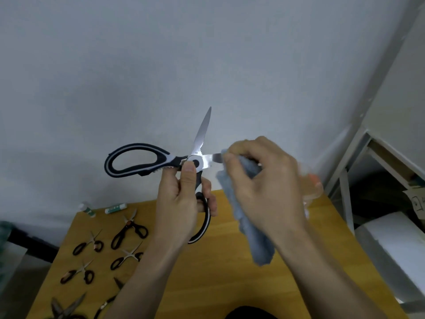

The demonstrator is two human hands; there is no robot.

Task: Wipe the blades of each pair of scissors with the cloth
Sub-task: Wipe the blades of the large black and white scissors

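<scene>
Two hands meet at the middle of the frame, raised above a table (207, 272) with a smooth, yellow wood-grain top. The left hand (181, 203) grasps a large pair of kitchen scissors (195, 161), its fingers curled through the lower black-and-white loop and the thumb pressed just beside the round pivot. These scissors are spread wide: one shiny steel blade, toothed along its edge, points up toward the pale wall, the other runs right, and the second loop, a long oval of black rubbery plastic with a white band, juts left. The right hand (264, 180) pinches a soft, fuzzy blue-grey cloth (248, 229) around the far part of the right-pointing blade, so that tip is hidden; the rest of the cloth hangs limp below the hand. In the lower left of the frame several smaller scissors (128, 231) with dark handles and thin metal blades lie spread on the table, apart from one another, some open in an X. Two small green-and-white tubes (115, 208) lie near the table's far edge by the wall. Right of the hands the tabletop is bare wood out to its right edge, beyond which stands a white metal shelf frame (358, 143).
</scene>
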